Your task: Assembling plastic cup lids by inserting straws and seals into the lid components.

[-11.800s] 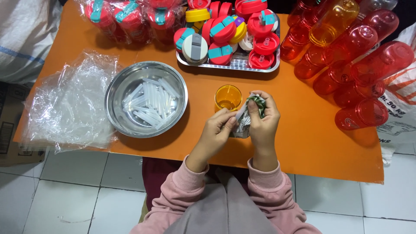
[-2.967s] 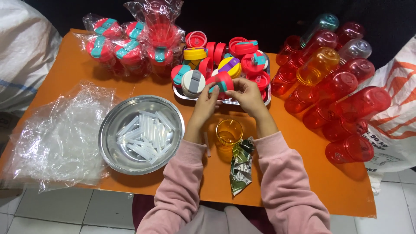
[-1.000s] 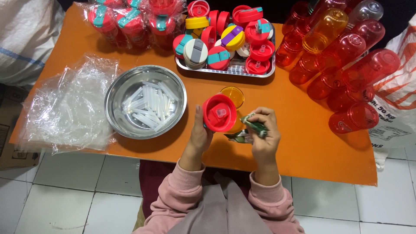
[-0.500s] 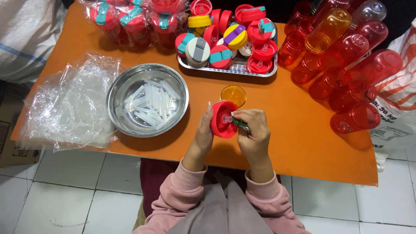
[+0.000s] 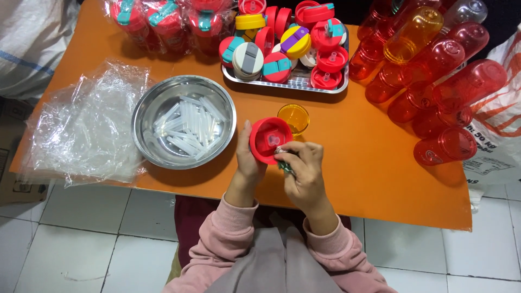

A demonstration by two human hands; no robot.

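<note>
1. Under everything lies an orange table (image 5: 380, 179), set over a white tiled floor (image 5: 81, 255).
2. At the left edge, a heap of clear plastic bags (image 5: 81, 130) lies crumpled, just beside the bowl.
3. At the right, red bottles (image 5: 434, 103) lie on their sides in a pile, with one orange bottle (image 5: 410, 35) among them.
4. Along the far edge, a metal tray (image 5: 293, 84) holds lids in red, yellow, purple and teal; bagged lids (image 5: 163, 19) sit to its left.
5. A steel bowl (image 5: 184, 122) near the left hand holds clear straws (image 5: 187, 127).
6. The left hand (image 5: 247, 163) grips a red lid (image 5: 269, 140), thumb on the lid's left edge, tilting its underside up toward the camera, above the table's near half.
7. The right hand (image 5: 304, 168) has its fingers curled shut around a small green-and-silver packet (image 5: 284, 165), with fingertips touching the lid's lower right rim.
8. A small orange cup (image 5: 293, 118) stands upright just beyond the lid, between the hands and the tray.
</note>
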